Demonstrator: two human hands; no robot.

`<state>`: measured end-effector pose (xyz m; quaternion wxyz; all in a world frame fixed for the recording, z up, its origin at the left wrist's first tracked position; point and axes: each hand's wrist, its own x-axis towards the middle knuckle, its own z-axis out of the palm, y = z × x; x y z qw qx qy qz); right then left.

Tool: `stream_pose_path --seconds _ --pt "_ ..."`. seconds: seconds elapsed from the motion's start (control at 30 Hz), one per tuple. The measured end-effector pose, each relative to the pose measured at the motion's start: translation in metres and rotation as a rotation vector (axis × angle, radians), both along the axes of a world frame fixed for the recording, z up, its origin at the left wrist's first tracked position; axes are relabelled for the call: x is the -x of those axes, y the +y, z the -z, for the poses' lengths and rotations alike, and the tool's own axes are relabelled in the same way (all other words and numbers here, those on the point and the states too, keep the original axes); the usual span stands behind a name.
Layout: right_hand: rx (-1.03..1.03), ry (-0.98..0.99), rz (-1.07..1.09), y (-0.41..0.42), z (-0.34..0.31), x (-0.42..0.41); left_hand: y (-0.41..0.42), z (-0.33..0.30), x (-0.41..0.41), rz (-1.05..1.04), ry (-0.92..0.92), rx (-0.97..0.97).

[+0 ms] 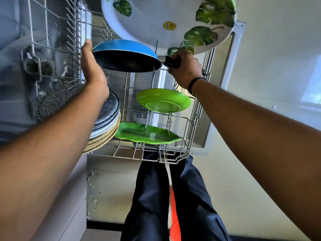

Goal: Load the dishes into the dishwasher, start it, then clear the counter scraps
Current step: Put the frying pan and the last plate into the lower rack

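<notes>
Sitting in the upper middle of the frame, the pan, blue outside and black inside, stands on edge among the tines of the rack. The right hand grips its black handle, fingers curled round it; a dark band circles that wrist. The left hand lies flat, fingers straight, against the pan's far rim, steadying it and grasping nothing.

Below the pan, a round green plate stands in the tines, and lower still a green leaf-shaped plate does the same. To their left, partly behind the left forearm, a stack of plates in speckled grey, white and tan fills one side of the rack. Above the pan, at the top of the frame, a large white platter printed with green leaves and bearing a yellow sticker leans over the rack.

Loading looks well advanced: several dishes are racked and the pan is being seated. Still to come, by the task, are any remaining dishes, pushing the rack in, closing the door, starting the machine and clearing the counter scraps; no counter shows here.

The rack is pulled out over the open metal door. In the upper left the dishwasher's grey interior is dim. Pale floor spreads to the right, and the person's dark trousers show at the bottom.
</notes>
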<state>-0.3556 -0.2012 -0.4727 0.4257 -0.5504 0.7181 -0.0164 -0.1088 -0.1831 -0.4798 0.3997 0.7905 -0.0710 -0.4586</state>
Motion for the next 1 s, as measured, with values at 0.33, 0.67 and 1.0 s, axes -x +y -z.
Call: stream_pose_path --seconds 0.33,0.67,1.0 --pt "0.018 -0.046 0.011 0.004 -0.002 0.000 0.001 0.003 -0.005 0.018 -0.015 -0.025" --pt "0.226 -0.146 0.169 0.021 -0.036 0.016 0.024 -0.016 -0.018 -0.070 0.011 -0.130" --pt "0.074 -0.219 0.331 0.086 -0.176 0.019 0.109 -0.151 0.003 0.141 -0.049 -0.177"
